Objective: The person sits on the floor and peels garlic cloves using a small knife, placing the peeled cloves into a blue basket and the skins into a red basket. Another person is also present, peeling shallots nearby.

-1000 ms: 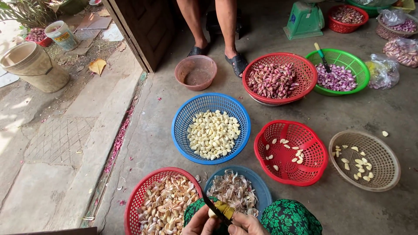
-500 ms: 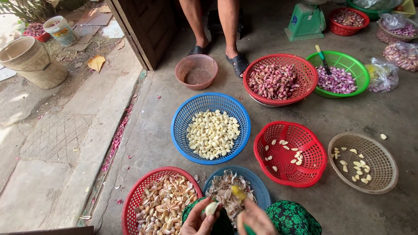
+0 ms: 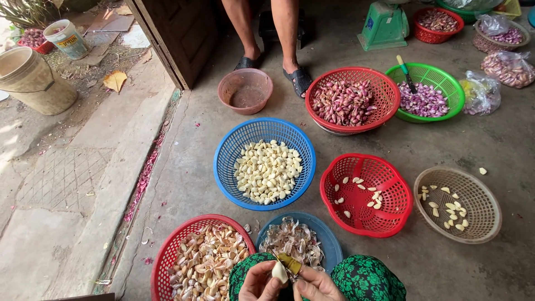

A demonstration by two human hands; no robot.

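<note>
At the bottom edge, my left hand (image 3: 257, 283) pinches a pale garlic clove (image 3: 278, 272). My right hand (image 3: 316, 285) grips a small knife with a yellowish handle (image 3: 288, 263), its blade at the clove. Both hands hover over my green patterned knees (image 3: 368, 278), just above a blue bowl of garlic skins (image 3: 293, 241). Left of it stands a red basket of unpeeled cloves (image 3: 202, 259). A blue basket of peeled cloves (image 3: 265, 167) lies ahead.
A red basket (image 3: 365, 195) and a tan basket (image 3: 457, 205) hold a few cloves. Baskets of shallots (image 3: 352, 100) (image 3: 424, 92), a brown bowl (image 3: 245, 90), a green scale (image 3: 384, 25) and another person's sandalled feet (image 3: 298, 78) stand farther off. Buckets (image 3: 30, 81) stand left.
My hands parted briefly over the skins bowl, then came back together at the clove with the knife. The view shifted slightly.
</note>
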